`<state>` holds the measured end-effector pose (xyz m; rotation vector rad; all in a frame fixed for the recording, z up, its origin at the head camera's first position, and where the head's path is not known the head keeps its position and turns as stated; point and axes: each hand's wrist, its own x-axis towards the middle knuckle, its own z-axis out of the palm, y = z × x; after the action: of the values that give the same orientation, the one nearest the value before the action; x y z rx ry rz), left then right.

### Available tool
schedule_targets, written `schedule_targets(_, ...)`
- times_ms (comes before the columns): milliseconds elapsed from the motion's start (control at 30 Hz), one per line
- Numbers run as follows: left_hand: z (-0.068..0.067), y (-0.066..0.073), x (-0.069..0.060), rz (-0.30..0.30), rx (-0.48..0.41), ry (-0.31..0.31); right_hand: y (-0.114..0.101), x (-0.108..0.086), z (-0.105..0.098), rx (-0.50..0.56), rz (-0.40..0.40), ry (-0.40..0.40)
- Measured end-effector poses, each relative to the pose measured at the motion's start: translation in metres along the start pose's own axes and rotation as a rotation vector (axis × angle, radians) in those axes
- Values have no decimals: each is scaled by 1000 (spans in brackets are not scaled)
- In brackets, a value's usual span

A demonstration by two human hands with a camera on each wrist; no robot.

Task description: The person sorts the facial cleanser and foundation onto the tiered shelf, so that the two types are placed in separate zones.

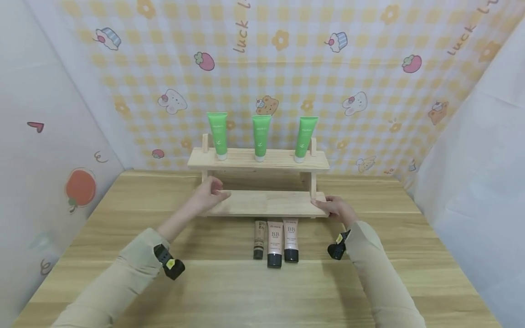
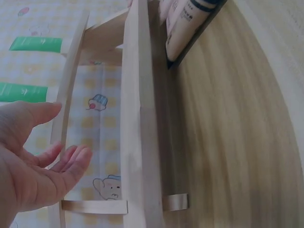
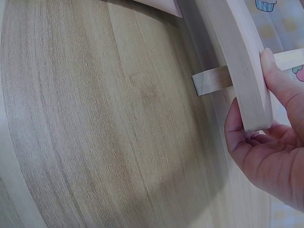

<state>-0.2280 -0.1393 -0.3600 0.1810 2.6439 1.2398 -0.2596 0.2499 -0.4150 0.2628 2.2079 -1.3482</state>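
A two-tier wooden shelf (image 1: 266,203) stands at the back of the table. My right hand (image 1: 338,209) grips the right end of its lower board; in the right wrist view, the thumb lies on the upper side and curled fingers (image 3: 233,126) reach beneath. Close to the shelf's left end is my left hand (image 1: 209,197), holding nothing, its thumb and fingers apart in the left wrist view. Three green tubes (image 1: 260,136) stand spaced along the upper board (image 1: 242,159), the outer two tilted. The lower board carries nothing.
In front of the shelf, two pink BB cream tubes (image 1: 275,239) with dark caps and a smaller brownish tube (image 1: 259,237) lie on the wood-grain table (image 1: 229,291). A yellow-checked cloth (image 1: 279,73) hangs behind, with white cloth (image 1: 37,150) at both sides.
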Motion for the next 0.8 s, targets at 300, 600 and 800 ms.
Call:
schedule_targets(300, 27, -1, 1, 35, 64, -115, -6, -8, 6, -11, 17, 40)
schedule_targets(600, 53, -2, 3, -14, 48, -255, -4, -2, 6, 7, 20, 45)
schedule_targets(800, 68, 0, 1, -19, 17, -326, -4, -3, 7, 2, 34, 57)
